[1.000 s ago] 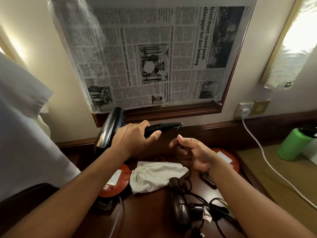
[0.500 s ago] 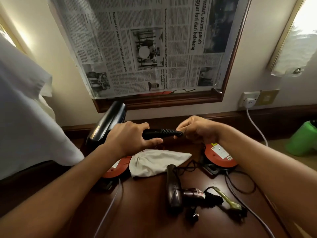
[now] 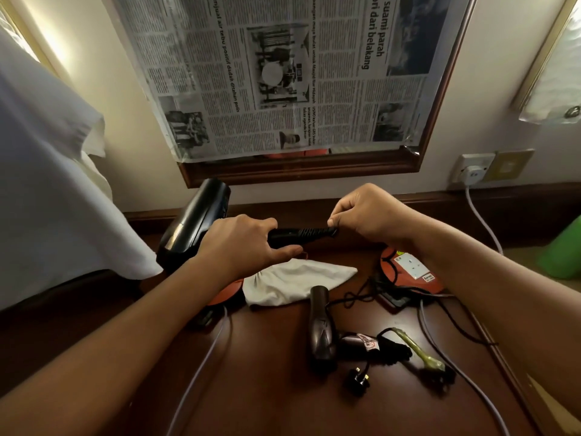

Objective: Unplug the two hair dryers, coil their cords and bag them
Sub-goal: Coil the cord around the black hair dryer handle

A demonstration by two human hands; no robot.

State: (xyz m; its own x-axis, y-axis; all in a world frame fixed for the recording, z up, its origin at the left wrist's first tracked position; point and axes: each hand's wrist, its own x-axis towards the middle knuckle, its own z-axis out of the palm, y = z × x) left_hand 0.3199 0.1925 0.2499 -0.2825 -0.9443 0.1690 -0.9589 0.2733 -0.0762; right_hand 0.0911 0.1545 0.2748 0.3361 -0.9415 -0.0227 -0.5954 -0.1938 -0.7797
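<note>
My left hand (image 3: 242, 247) grips the handle of a black hair dryer (image 3: 191, 225), held above the dark wooden table (image 3: 267, 388) with its barrel pointing up and left. My right hand (image 3: 374, 215) pinches the far end of that handle's ribbed sleeve (image 3: 308, 235). A second, dark brown hair dryer (image 3: 319, 328) lies on the table with its cord bunched beside it and its black plug (image 3: 356, 380) loose near the front. A white cloth bag (image 3: 295, 278) lies flat between the hands and the brown dryer.
Two orange extension reels sit on the table, one at the right (image 3: 408, 269) and one partly under the bag (image 3: 226, 294). A white cable (image 3: 484, 221) runs from a wall socket (image 3: 473, 171). White cloth (image 3: 47, 184) hangs at left; a green bottle (image 3: 562, 250) stands at right.
My right hand rose from above the bag to the end of the black dryer's handle and now pinches it. The camera tipped downward, showing more of the table.
</note>
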